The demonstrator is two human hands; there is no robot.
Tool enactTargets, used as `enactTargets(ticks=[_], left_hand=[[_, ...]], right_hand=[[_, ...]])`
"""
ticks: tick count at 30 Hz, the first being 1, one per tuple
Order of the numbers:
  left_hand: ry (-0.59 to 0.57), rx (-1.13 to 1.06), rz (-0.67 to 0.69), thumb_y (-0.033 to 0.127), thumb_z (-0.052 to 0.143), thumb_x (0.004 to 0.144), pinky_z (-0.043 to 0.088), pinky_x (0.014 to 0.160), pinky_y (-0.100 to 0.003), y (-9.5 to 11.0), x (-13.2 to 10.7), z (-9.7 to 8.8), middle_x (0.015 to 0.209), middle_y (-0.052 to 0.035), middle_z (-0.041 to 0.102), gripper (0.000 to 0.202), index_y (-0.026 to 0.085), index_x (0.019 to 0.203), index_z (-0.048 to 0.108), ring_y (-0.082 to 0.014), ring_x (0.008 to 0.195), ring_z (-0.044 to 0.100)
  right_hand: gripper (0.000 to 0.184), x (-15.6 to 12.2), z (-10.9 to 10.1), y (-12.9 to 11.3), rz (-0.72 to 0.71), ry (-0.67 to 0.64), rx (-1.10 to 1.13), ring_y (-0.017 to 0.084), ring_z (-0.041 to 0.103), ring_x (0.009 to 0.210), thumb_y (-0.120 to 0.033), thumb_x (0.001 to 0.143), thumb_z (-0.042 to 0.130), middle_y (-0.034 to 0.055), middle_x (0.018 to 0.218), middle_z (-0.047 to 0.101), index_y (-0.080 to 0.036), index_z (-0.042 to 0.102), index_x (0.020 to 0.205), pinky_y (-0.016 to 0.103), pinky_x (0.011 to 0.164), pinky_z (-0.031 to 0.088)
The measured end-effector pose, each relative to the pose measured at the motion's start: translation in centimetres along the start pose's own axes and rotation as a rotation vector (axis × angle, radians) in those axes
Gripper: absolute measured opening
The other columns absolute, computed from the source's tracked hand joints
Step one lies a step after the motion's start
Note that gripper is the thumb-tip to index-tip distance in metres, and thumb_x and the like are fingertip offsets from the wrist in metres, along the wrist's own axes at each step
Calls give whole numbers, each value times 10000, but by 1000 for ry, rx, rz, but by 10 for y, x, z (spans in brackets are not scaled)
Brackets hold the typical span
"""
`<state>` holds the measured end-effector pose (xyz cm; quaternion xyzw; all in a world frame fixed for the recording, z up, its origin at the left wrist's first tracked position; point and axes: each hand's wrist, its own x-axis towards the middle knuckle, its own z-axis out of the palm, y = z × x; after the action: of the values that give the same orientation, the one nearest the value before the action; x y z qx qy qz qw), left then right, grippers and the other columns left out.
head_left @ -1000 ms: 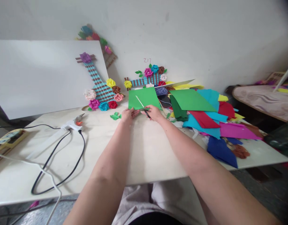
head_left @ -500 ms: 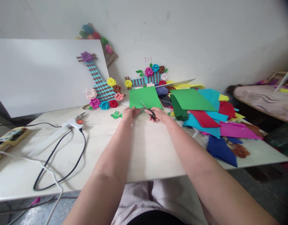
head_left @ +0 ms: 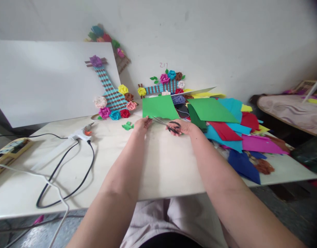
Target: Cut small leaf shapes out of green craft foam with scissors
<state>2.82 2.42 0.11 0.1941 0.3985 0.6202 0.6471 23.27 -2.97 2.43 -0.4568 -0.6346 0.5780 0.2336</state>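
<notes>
In the middle of the table, my right hand (head_left: pixel 183 127) is closed around a pair of black-handled scissors (head_left: pixel 174 128). Their blades point left, toward my left fingertips, and look slightly apart. My left hand (head_left: pixel 142 124) is closed at the lower left corner of a bright green sheet (head_left: pixel 160 107), pinching its edge; the exact grip is small to see. Left of that hand lie several small green cut pieces (head_left: pixel 128 126). Behind the sheet, a flower-trimmed blue and brown guitar shape (head_left: pixel 161 88) leans against the wall.
A larger guitar shape (head_left: pixel 110 93) stands against a white board (head_left: pixel 50 82). At the left are a glue gun (head_left: pixel 81 133) with a looping black cord and a power strip (head_left: pixel 12 151). Coloured sheets (head_left: pixel 225 131) pile up at the right, some near the front edge.
My right hand and the scissors have shifted right and slightly down. The blades have swung from pointing up-left to lying flatter. My left hand has barely moved.
</notes>
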Motion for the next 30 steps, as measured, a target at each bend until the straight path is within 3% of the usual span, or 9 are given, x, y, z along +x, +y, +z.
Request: enactTargets(ticks=[4,14,25,30], left_hand=[[3,-2,-8,19,566,787,541,820,-286,-3,-1,3,625,-45,614,142,114,682,559,-133,692,652],[-7,-61,-77,28,548,807,552,698,-264,-7,-10,13,641,-65,613,130,102,700,555,-140,634,643],[-30,-77,-86,45,507,835,546,691,-256,-6,-15,13,618,-57,638,113,98,851,605,-150,621,657],[-51,-79,-87,31,497,833,542,656,-239,-8,-14,13,599,-49,633,122,101,835,597,-141,583,648]], right_hand=[[398,8,7,1,2,54,35,102,540,383,-532,851,531,48,549,639,-134,531,857,168,290,306],[448,19,26,-3,-19,161,108,94,538,379,-589,863,457,49,563,634,-144,508,886,158,293,307],[469,23,29,-2,-15,184,136,80,509,357,-600,815,529,3,516,587,-142,532,911,157,271,281],[478,23,32,-3,-17,188,129,85,521,362,-603,798,551,7,517,594,-139,533,911,156,267,284]])
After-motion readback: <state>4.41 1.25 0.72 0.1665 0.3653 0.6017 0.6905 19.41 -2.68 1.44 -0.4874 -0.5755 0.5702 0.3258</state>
